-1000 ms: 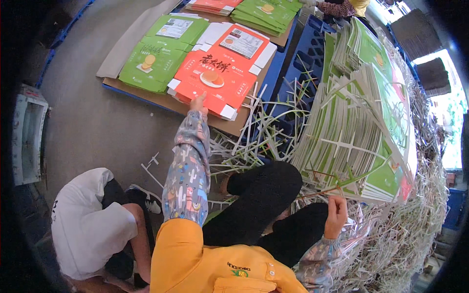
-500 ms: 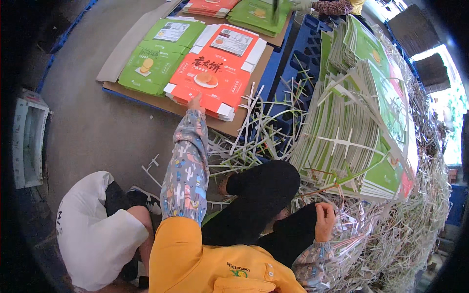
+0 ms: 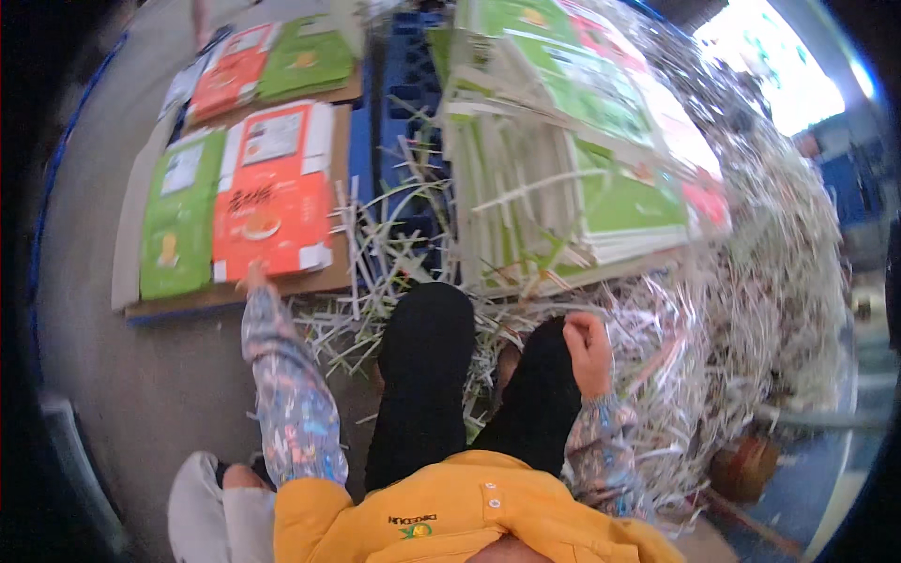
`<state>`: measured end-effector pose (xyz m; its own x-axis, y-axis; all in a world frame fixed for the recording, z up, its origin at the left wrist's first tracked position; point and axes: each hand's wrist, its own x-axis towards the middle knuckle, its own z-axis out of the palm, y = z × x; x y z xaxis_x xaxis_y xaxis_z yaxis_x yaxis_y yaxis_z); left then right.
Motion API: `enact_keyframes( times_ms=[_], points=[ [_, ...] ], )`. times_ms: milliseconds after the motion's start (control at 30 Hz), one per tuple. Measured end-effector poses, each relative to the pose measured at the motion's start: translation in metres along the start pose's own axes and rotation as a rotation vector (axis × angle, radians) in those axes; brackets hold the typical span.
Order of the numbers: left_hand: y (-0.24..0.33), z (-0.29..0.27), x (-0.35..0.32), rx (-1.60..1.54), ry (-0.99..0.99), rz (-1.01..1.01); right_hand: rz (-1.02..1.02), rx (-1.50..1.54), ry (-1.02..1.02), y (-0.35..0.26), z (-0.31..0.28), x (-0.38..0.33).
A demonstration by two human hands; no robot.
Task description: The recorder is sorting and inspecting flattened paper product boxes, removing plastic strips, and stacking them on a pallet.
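My left hand (image 3: 251,277) reaches out to the near edge of a stack of flat red cartons (image 3: 267,220), its fingers stretched toward the edge and somewhat blurred. White flaps stick out from that stack's side and corners. Just left of it, side by side, lies a stack of flat green cartons (image 3: 178,230). Beside my right knee, my right hand (image 3: 588,352) is curled closed, with nothing seen in it. Ahead of my knees stands a tall block of stacked green-and-white printed sheets (image 3: 521,188), waste trimmings hanging on its side.
The carton stacks sit on brown cardboard (image 3: 324,258) over a blue pallet (image 3: 359,155). Cut paper strips (image 3: 394,220) litter the area around my legs. A big heap of shredded trimmings (image 3: 751,281) rises on the right. Someone's light-coloured clothing (image 3: 199,511) shows at lower left.
My view has swung to the right, so the stacks appear farther left. My left hand stays at the red stack's near edge, and my right hand remains by my knee.
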<state>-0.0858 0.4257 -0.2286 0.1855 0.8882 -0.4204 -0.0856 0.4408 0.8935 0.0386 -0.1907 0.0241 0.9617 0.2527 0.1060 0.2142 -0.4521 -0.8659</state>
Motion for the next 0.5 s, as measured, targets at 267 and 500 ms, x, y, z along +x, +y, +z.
enact_keyframes(
  times_ms=[267,500],
  points=[
    [-0.048,-0.031,-0.119,0.2,-0.253,0.112,-0.483,-0.398,0.498,-0.034,-0.076,0.103],
    [-0.085,-0.011,-0.234,0.215,-0.276,0.015,-0.404,-0.97,0.396,-0.028,-0.121,0.245]
  ],
)
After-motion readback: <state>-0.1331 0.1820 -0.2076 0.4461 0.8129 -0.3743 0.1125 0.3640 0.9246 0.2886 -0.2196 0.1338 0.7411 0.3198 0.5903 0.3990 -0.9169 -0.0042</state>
